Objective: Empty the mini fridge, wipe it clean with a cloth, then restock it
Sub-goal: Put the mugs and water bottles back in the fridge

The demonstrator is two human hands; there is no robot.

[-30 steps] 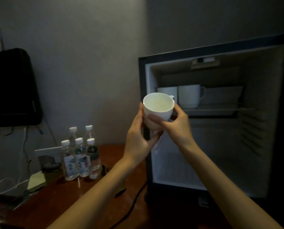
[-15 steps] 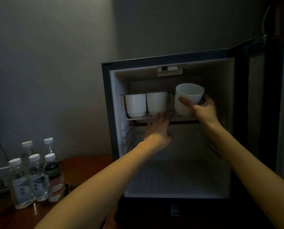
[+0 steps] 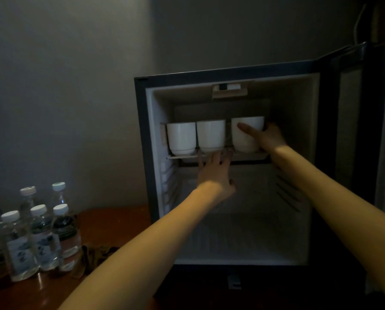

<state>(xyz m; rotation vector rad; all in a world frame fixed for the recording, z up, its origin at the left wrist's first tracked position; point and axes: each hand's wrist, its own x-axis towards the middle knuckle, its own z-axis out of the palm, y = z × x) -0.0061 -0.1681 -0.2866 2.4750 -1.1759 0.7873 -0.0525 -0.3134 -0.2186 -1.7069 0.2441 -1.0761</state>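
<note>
The mini fridge (image 3: 227,71) stands open in front of both hands, its door (image 3: 348,130) swung out beyond the right forearm. Its lower part, under both wrists, is bare and white, with ribbed slots down the side walls. The fridge stands on a dark wooden table (image 3: 111,220), which runs out to the left of the left arm.

A thin shelf (image 3: 182,156) crosses the upper part of the fridge, just above the left hand (image 3: 216,175). That hand reaches up from below with its fingers stretched out fairly straight and its thumb down at the side, holding nothing. Its fingertips seem to touch the front edge of the shelf, though the dim light makes the contact hard to confirm.

The right hand (image 3: 269,136) grips a white cup (image 3: 243,142) from the right side, thumb laid across the front and fingers wrapped behind. The cup is upright, with its base on the shelf.

To the left of the held one, straight above the left hand's fingertips, is a middle cup (image 3: 210,136), and just past that an end cup (image 3: 181,138) close to the fridge's left wall. All three sit in a tight row.

Well to the left of the left forearm, five capped water bottles (image 3: 42,238) cluster upright on the table
</note>
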